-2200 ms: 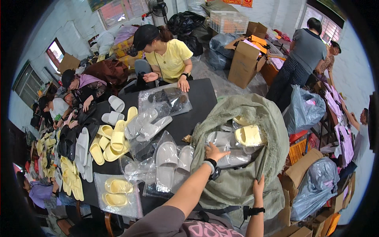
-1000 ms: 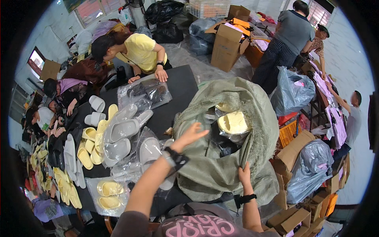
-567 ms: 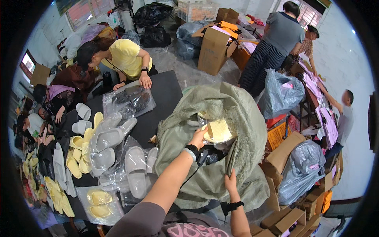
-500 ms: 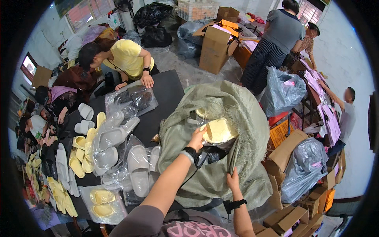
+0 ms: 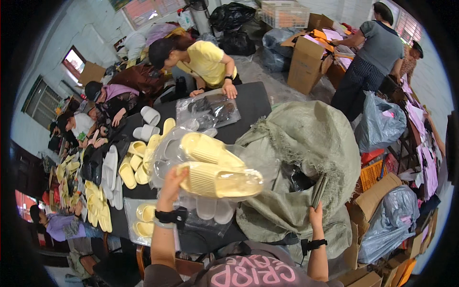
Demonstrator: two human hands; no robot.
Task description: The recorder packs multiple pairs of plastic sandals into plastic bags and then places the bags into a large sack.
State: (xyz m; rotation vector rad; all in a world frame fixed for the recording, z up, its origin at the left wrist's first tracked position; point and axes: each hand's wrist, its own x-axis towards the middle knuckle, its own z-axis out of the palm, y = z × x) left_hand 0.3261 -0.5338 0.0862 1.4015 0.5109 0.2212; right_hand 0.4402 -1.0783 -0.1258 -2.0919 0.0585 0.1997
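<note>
My left hand (image 5: 172, 185) grips a pair of pale yellow slippers (image 5: 222, 182) in a clear plastic bag, held above the dark table (image 5: 252, 98). My right hand (image 5: 315, 218) is closed on the rim of a large green woven sack (image 5: 330, 134), beside its mouth. Dark plastic shows inside that opening. Beneath the held pair, grey slippers (image 5: 215, 211) in clear bags are partly hidden. Near my left wrist lies another bagged yellow pair (image 5: 145, 220). Unbagged yellow slippers (image 5: 128, 172) and light grey ones (image 5: 111, 167) sit farther left.
Across the table, a person in yellow (image 5: 205, 57) leans by a bag of dark slippers (image 5: 210, 111). More people work along the left side. Cardboard boxes (image 5: 306, 64) and grey plastic bags (image 5: 382, 119) stand behind and right of the sack. Two people are at the far right.
My left hand has drawn the bagged yellow slippers out of the sack's mouth and carried them left over the table. My right hand still holds the sack's rim. The view has swung left.
</note>
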